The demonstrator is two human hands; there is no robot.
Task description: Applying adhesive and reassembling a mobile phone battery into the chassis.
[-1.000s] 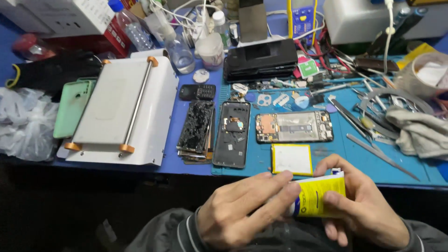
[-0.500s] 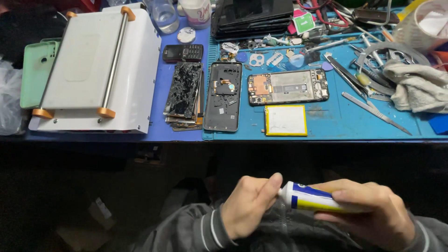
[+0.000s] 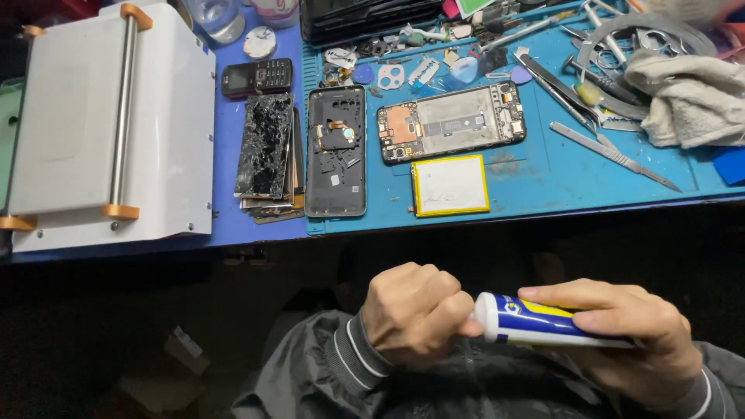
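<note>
Below the desk edge, over the lap: right hand (image 3: 621, 341) wrapped around a white, blue and yellow tube (image 3: 543, 322), held level so its capped end faces left. Left hand (image 3: 415, 310) closed in a fist at that end, fingertips pinching where the cap sits; cap itself hidden. Contents of the tube not visible.

Further out, on the blue desk (image 3: 543, 186): flat battery (image 3: 450, 185) nearest the edge, opened phone frame (image 3: 450, 122) beyond it, black back cover (image 3: 336, 151) and cracked screen (image 3: 265, 147) to the left. Tweezers (image 3: 613, 154) and grey cloth (image 3: 687, 97) at right, white machine (image 3: 101, 124) at far left.
</note>
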